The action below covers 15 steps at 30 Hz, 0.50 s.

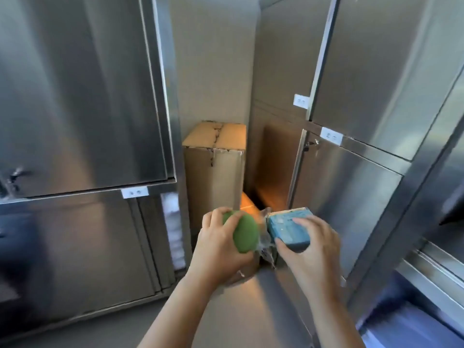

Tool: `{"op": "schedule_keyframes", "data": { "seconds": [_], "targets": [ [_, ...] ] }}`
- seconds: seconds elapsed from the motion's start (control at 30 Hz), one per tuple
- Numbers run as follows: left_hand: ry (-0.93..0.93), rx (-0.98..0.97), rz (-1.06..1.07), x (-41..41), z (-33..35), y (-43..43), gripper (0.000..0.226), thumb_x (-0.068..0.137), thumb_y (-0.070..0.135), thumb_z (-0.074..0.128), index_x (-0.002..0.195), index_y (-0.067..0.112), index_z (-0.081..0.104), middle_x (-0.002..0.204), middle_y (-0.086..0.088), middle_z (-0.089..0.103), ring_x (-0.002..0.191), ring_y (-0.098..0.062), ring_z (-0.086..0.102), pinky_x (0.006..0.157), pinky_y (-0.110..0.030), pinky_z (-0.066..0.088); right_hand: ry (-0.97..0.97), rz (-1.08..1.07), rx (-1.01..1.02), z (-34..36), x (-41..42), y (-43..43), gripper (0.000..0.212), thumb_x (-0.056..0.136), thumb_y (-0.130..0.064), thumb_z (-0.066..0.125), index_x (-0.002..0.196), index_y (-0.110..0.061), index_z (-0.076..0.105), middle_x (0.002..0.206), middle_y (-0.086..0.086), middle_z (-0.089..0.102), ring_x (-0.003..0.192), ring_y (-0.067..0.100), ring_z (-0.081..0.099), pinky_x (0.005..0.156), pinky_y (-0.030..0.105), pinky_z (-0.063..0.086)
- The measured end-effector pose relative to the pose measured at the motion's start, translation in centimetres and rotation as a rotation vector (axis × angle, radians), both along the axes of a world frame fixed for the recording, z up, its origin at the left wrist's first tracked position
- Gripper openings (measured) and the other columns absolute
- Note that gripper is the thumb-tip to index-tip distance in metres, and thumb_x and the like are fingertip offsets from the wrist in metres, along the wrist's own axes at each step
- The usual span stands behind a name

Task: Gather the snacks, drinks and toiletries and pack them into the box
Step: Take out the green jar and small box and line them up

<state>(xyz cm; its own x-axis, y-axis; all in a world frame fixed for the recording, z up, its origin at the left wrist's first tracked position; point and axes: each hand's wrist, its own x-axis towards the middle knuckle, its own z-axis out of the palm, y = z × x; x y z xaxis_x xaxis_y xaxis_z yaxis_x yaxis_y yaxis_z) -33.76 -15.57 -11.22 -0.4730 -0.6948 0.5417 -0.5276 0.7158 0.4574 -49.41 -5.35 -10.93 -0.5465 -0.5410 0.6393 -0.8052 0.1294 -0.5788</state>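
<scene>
Gripping a green oval (244,233) in the left hand (216,247) and a blue pack (283,228) in the right hand (312,249), with fingers (305,222) curled round each, near the box (216,159). Probably light and film-slick; best held across broad sides.

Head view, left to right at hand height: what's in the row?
Left steel cabinet door → left hand → green oval item it grips → blue pack → right hand holding that pack → right steel cabinet door.
</scene>
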Motion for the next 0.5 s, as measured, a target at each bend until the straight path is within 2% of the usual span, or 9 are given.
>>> {"op": "schedule_keyframes", "data": {
  "seconds": [0.07, 0.17, 0.27, 0.33, 0.5],
  "targets": [
    [0.013, 0.010, 0.093, 5.2, 0.4, -2.4, 0.076, 0.058, 0.045, 0.069, 0.131, 0.030, 0.050, 0.127, 0.003, 0.040, 0.115, -0.020, 0.033, 0.096, -0.029, 0.037, -0.028, 0.098, -0.003, 0.3, 4.4, -3.6, 0.050, 0.057, -0.021, 0.087, 0.101, -0.011, 0.066, 0.115, 0.006, 0.060, 0.111, 0.030, 0.051, 0.098, 0.027, 0.033],
    [0.022, 0.017, 0.247, 13.7, 0.4, -6.1, 0.077, 0.060, 0.041, 0.075, 0.132, 0.029, 0.051, 0.128, 0.002, 0.041, 0.116, -0.021, 0.031, 0.098, -0.031, 0.037, -0.044, 0.232, 0.022, 0.0, 11.5, -9.0, 0.050, 0.057, -0.022, 0.087, 0.102, -0.011, 0.066, 0.115, 0.006, 0.059, 0.109, 0.029, 0.051, 0.098, 0.028, 0.033],
    [0.022, 0.033, 0.377, 22.2, 0.3, -9.4, 0.079, 0.060, 0.046, 0.074, 0.133, 0.031, 0.048, 0.127, 0.004, 0.039, 0.116, -0.018, 0.029, 0.097, -0.025, 0.033, -0.047, 0.358, 0.026, -0.5, 19.0, -14.2, 0.049, 0.057, -0.021, 0.088, 0.100, -0.011, 0.066, 0.113, 0.004, 0.059, 0.107, 0.029, 0.052, 0.092, 0.015, 0.026],
    [0.034, 0.031, 0.470, 27.7, 0.1, -11.4, 0.080, 0.058, 0.047, 0.074, 0.133, 0.033, 0.048, 0.126, 0.005, 0.040, 0.115, -0.017, 0.029, 0.095, -0.021, 0.028, -0.057, 0.439, 0.024, -0.9, 24.0, -17.5, 0.051, 0.056, -0.023, 0.088, 0.101, -0.013, 0.066, 0.113, 0.002, 0.059, 0.106, 0.028, 0.051, 0.090, 0.012, 0.026],
    [0.015, 0.042, 0.663, 39.0, -0.4, -14.4, 0.080, 0.060, 0.050, 0.073, 0.133, 0.038, 0.045, 0.127, 0.009, 0.037, 0.119, -0.015, 0.026, 0.096, -0.024, 0.029, -0.072, 0.617, 0.056, -1.9, 35.3, -23.8, 0.053, 0.058, -0.028, 0.087, 0.105, -0.015, 0.066, 0.117, 0.001, 0.058, 0.111, 0.023, 0.048, 0.095, 0.022, 0.033]
  ]
}}
